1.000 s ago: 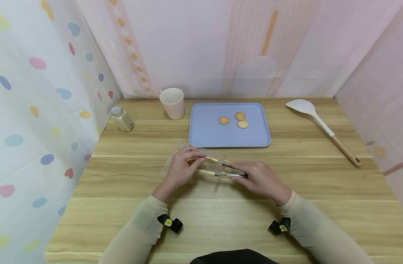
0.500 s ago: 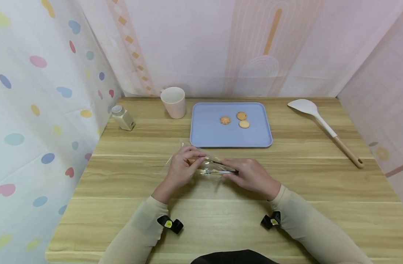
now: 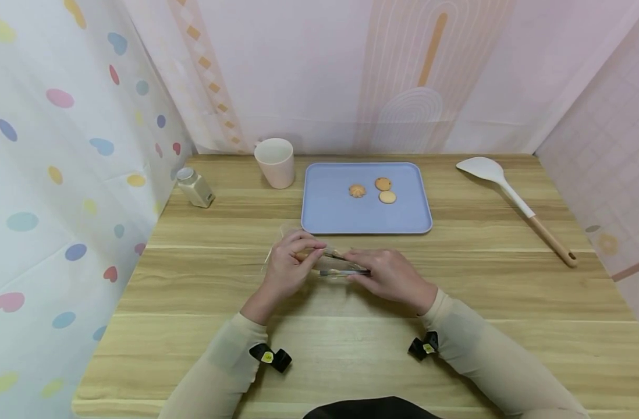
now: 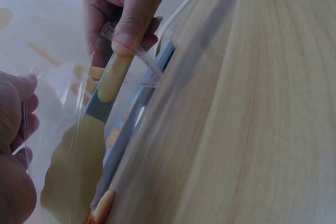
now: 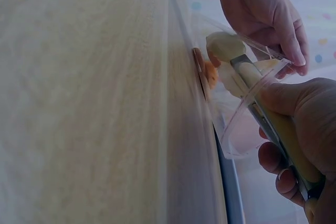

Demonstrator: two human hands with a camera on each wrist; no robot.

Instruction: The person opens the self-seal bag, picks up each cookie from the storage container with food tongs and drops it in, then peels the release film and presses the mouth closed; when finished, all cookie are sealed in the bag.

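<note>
My left hand (image 3: 290,265) pinches the edge of a clear plastic bag (image 5: 231,135) and holds its mouth spread, low over the table. My right hand (image 3: 390,276) grips a pair of tongs (image 3: 345,272) with thumb and fingers on opposite arms. In the left wrist view the tongs' wavy cream tip (image 4: 76,166) sits inside the bag. The bag's sealing strip crosses near the right thumb. A brown-orange cookie (image 5: 211,72) shows low in the bag in the right wrist view, beside the tongs' tips. Whether the tips hold anything, I cannot tell.
Behind the hands lies a blue tray (image 3: 325,203) with a flower-shaped cookie (image 3: 357,191) and two round cookies (image 3: 387,197). A white mug (image 3: 274,164) and a spice jar (image 3: 196,187) stand at the back left. A white spatula with a wooden handle (image 3: 552,241) lies right.
My right hand has moved left with the tongs, pushing their tips deeper into the bag. My left hand has stayed in place on the bag's edge.
</note>
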